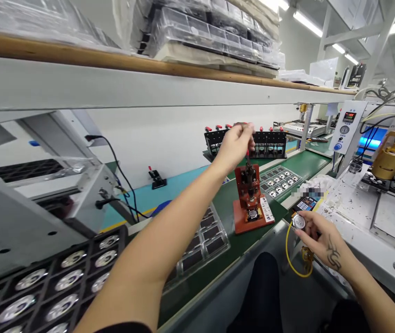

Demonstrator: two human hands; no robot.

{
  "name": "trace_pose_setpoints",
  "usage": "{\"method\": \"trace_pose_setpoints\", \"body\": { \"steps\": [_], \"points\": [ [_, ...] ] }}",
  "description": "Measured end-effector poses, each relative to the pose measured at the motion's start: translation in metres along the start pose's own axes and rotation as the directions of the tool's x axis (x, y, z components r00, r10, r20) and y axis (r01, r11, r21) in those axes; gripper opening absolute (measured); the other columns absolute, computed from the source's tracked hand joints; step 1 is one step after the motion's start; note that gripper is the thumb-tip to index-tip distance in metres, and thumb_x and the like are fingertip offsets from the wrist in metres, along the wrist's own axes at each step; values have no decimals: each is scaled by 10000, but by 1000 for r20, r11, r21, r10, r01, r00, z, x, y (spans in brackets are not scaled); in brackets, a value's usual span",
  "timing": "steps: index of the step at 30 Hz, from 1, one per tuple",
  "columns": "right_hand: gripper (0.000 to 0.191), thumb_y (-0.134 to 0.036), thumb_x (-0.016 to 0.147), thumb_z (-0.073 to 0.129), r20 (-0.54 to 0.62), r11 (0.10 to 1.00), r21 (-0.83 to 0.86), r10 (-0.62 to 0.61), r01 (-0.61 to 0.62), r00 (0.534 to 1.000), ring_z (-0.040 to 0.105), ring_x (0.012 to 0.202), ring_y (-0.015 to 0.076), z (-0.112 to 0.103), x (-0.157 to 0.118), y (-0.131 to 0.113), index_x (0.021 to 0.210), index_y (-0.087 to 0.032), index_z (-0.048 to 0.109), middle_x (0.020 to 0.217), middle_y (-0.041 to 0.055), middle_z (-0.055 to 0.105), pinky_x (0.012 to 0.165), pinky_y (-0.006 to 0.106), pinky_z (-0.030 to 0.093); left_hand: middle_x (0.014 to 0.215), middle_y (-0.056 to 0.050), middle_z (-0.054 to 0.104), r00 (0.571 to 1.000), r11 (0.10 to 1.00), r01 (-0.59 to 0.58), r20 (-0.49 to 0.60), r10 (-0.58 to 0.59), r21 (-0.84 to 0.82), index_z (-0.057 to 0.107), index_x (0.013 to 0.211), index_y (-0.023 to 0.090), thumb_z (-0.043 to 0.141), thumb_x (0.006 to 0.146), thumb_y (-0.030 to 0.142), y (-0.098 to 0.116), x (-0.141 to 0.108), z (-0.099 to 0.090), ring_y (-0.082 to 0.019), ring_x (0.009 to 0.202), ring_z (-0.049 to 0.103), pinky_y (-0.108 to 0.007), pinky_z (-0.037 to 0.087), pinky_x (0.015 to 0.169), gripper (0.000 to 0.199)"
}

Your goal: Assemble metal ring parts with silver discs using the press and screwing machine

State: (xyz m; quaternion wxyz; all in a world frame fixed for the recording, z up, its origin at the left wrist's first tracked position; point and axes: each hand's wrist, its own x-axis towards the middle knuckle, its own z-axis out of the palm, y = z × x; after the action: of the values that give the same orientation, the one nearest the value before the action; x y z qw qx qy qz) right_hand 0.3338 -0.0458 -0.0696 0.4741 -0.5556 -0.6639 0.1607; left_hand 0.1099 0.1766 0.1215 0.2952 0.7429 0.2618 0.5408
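My left hand reaches forward with its fingers closed around the top of the lever of a toggle clamp. That clamp stands upright on a red-brown fixture. In the nest at the fixture's foot, below the plunger, sits a small round-faced part. Between the thumb and fingers of my right hand is a round silver part, held low at the right of the fixture. A yellow cord hangs in a loop below that hand.
A clear tray of silver parts lies behind the fixture on the green belt. Another clear tray lies left of it. A black tray of silver discs is lower left. A loaded shelf crosses overhead. Machinery stands right.
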Motion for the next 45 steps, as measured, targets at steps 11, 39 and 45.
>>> {"method": "trace_pose_setpoints", "body": {
  "steps": [11, 39, 45],
  "points": [
    [409, -442, 1001, 646, 177, 998, 49, 34, -43, 984, 585, 781, 189, 50, 44, 39, 1310, -176, 618, 894, 32, 599, 713, 314, 470, 663, -62, 692, 766, 800, 346, 345, -542, 491, 726, 757, 167, 641, 892, 459, -106, -143, -33, -230, 612, 653, -320, 482, 652, 333],
    [240, -158, 810, 796, 559, 985, -30, -127, 173, 819, 652, 1011, 287, 145, 146, 62, 1048, -184, 807, 1101, 115, 705, 878, 348, 529, 864, 0, 658, 669, 652, 728, 10, -743, -212, 652, 1161, 180, 987, 659, 459, -38, -212, -161, -141, 717, 643, -282, 552, 699, 665],
    [77, -191, 845, 809, 442, 981, -136, -66, 139, 895, 657, 707, 187, 94, 170, 60, 801, -134, 780, 812, 66, 725, 689, 278, 513, 980, -7, 751, 654, 686, 725, -256, -711, -53, 716, 1187, 259, 945, 675, 629, -2, -246, -206, -202, 864, 726, -324, 588, 842, 672]
  ]
}}
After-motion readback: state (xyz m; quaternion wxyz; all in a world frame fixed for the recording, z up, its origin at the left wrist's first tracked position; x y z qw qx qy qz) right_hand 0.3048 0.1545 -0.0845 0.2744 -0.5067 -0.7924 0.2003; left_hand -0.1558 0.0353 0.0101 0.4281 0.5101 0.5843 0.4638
